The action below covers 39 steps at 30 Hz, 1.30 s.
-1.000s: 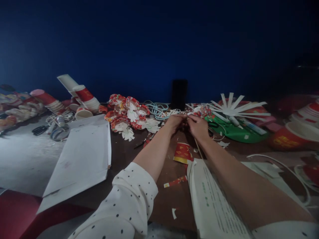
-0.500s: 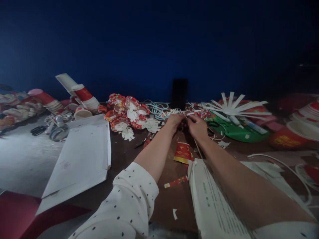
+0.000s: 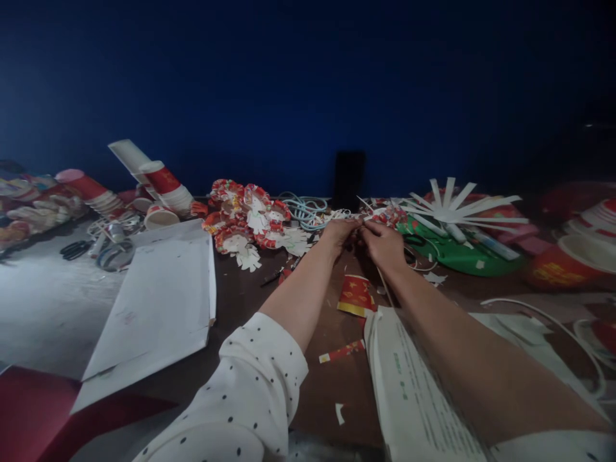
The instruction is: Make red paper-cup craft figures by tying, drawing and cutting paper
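Observation:
My left hand (image 3: 342,233) and my right hand (image 3: 384,242) meet over the far middle of the table, fingers bent and pinched close together. What lies between the fingertips is dark and too small to make out. A thin pale strip (image 3: 384,282) runs down from beside my right hand toward an open booklet (image 3: 409,385) under my right forearm. Below the hands lies a red and gold piece of cut paper cup (image 3: 356,295). Nearer to me are a narrow red strip (image 3: 342,351) and a small white paper scrap (image 3: 339,414).
Red and white paper figures (image 3: 245,221) and a pale blue cord (image 3: 305,208) lie left of the hands. A white board (image 3: 154,301) and stacked paper cups (image 3: 166,186) stand farther left. At right are a white cut-paper fan shape (image 3: 452,208), a green sheet (image 3: 466,256) and a red cup (image 3: 561,266).
Both hands stay together in nearly the same place, with only slight finger movement. The whole view has shifted a little.

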### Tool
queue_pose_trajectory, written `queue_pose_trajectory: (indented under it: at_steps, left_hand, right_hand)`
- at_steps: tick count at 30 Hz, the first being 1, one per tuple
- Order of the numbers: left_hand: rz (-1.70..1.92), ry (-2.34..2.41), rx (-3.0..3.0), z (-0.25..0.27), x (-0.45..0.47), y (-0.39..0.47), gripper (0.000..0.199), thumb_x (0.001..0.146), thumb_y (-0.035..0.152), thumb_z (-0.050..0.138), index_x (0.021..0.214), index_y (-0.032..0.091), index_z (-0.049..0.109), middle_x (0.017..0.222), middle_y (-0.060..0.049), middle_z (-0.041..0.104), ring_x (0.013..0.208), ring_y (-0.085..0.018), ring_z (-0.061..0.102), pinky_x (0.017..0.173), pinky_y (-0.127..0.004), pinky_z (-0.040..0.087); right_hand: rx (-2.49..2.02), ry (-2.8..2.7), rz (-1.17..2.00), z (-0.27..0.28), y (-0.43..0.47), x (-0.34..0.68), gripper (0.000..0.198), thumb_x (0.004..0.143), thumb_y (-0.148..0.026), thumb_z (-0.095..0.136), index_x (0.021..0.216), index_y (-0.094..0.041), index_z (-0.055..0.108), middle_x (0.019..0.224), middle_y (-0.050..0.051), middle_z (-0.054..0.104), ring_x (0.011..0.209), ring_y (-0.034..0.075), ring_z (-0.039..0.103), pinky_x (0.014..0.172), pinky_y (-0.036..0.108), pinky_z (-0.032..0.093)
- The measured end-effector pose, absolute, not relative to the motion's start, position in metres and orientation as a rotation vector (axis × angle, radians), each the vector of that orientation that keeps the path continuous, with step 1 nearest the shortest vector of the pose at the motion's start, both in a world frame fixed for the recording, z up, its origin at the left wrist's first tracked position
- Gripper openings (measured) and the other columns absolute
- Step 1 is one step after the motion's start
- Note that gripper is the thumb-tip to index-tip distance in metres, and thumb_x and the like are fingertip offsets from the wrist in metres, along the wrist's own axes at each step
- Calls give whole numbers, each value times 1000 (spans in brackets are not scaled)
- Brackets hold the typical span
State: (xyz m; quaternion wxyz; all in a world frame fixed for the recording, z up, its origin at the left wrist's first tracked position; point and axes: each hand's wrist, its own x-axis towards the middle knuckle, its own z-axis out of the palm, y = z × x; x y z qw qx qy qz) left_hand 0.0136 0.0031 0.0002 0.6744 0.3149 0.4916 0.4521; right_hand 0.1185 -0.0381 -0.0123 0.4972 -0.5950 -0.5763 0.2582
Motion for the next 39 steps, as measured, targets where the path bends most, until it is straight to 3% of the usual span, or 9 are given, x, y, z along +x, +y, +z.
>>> queue_pose_trajectory:
  at_steps: [7, 11, 17, 20, 28, 39]
  left_hand:
    - [1040, 1001, 724, 2, 10, 0, 23, 81, 15, 60, 59, 13, 54, 44, 6, 39, 39, -3, 37, 43, -13, 34]
    - [1017, 983, 732, 3, 10, -1, 14, 79, 8, 60, 65, 12, 59, 51, 4, 50, 42, -2, 41, 48, -13, 39]
    - [1003, 1036, 770, 3, 12, -1, 13, 78, 17, 66, 66, 13, 62, 57, 2, 56, 46, -3, 46, 49, -15, 40]
    - [993, 1044, 787, 3, 12, -2, 10, 78, 10, 62, 68, 13, 63, 55, 3, 55, 45, -3, 45, 49, -15, 40]
    - [1005, 1099, 801, 6, 12, -2, 12, 77, 7, 60, 66, 12, 61, 52, 3, 51, 43, -3, 39, 48, -17, 36]
    - [974, 1056, 808, 8, 11, -4, 20, 78, 11, 61, 59, 13, 57, 48, 4, 47, 43, -4, 40, 45, -16, 31]
  right_hand:
    - [-1464, -1394, 490, -9, -38, 121, 32, 75, -30, 55, 95, -16, 75, 76, 5, 73, 76, 23, 67, 70, 34, 52]
    - [-1494, -1393, 483, -10, -38, 122, 34, 75, -31, 55, 99, -16, 74, 90, 6, 74, 83, 24, 68, 78, 36, 53]
    - [-1472, -1335, 557, -12, -38, 122, 38, 76, -32, 55, 105, -14, 73, 79, 6, 74, 70, 22, 68, 69, 33, 53]
    - [-1498, -1370, 570, -13, -38, 122, 38, 76, -32, 55, 104, -14, 73, 77, 6, 73, 68, 22, 67, 69, 34, 53]
    - [-1522, -1468, 460, -10, -43, 118, 34, 79, -30, 53, 102, -16, 72, 99, 7, 73, 92, 24, 66, 85, 37, 48]
    - [-1575, -1504, 496, -5, -46, 116, 35, 80, -32, 48, 97, -15, 73, 81, 6, 71, 71, 20, 62, 72, 31, 45]
